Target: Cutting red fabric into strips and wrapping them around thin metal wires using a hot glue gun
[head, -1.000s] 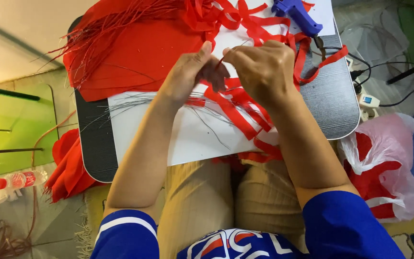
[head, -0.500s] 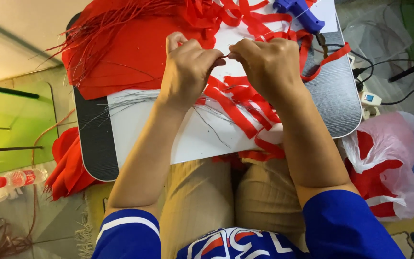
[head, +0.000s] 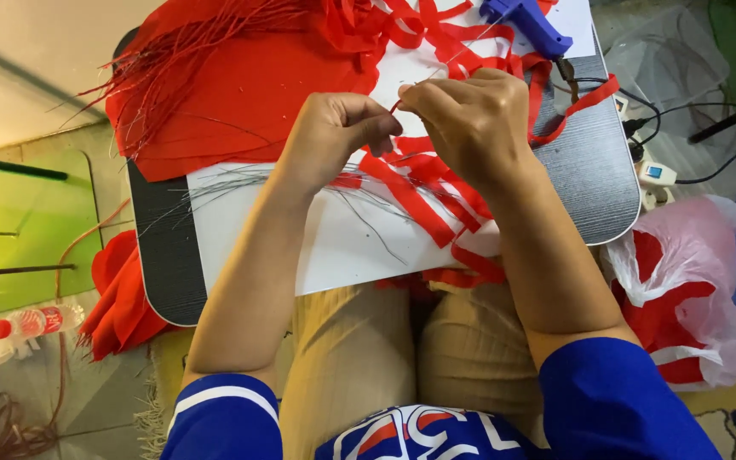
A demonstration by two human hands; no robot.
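Single head-worn view, looking steeply down and forward from close above the wearer's lap onto a dark grey rounded lap tabletop; knees at the lower edge.

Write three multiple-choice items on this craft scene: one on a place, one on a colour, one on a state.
1. Where does the glue gun lie?
A. at the far edge of the board
B. on the floor by the bottle
C. in the plastic bag

2. What colour are the strips under the hands?
A. green
B. red
C. yellow

3. How do the two hands stand?
A. both flat on the board
B. one raised away, one on the lap
C. close together, pinching a thin red piece

Key: 1 A, the blue gun sits at the top of the board. 2 B, they are red on the white sheet. 3 C, the left hand and the right hand meet fingertip to fingertip.
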